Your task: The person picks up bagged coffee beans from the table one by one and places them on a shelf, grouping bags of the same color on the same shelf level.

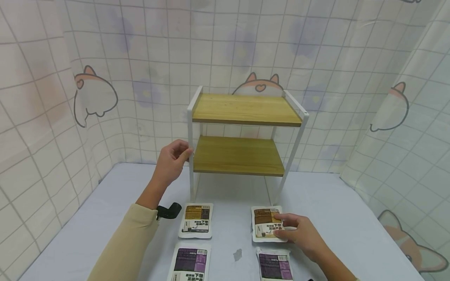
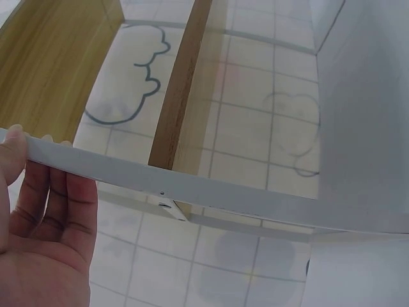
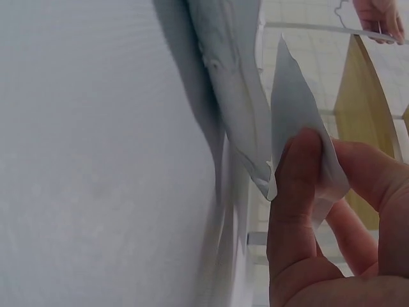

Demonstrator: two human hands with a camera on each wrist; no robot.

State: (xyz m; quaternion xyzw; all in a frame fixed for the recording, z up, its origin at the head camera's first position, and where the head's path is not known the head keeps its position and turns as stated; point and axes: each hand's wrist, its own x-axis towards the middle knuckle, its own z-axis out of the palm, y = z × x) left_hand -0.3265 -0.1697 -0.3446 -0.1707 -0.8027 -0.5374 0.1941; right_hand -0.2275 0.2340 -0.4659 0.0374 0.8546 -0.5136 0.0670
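Observation:
A two-tier rack [image 1: 246, 154] with a white metal frame and two wooden boards stands at the back of the table. My left hand [image 1: 183, 153] grips its front left leg [image 1: 191, 168] at the height of the lower board. In the left wrist view the fingers [image 2: 54, 204] curl behind the white leg [image 2: 211, 190]. My right hand [image 1: 282, 226] pinches the right edge of a brown-labelled pouch [image 1: 264, 224] lying in front of the rack. In the right wrist view the thumb [image 3: 295, 185] presses on the lifted white edge of that pouch [image 3: 294, 109].
A yellow-brown pouch [image 1: 195, 219] lies flat at front left. Two purple pouches [image 1: 191, 262] [image 1: 275, 266] lie nearer me. A small grey mark [image 1: 237, 254] sits between them. Tiled curtain walls [image 1: 42, 117] close in the table [image 1: 334, 218] on three sides.

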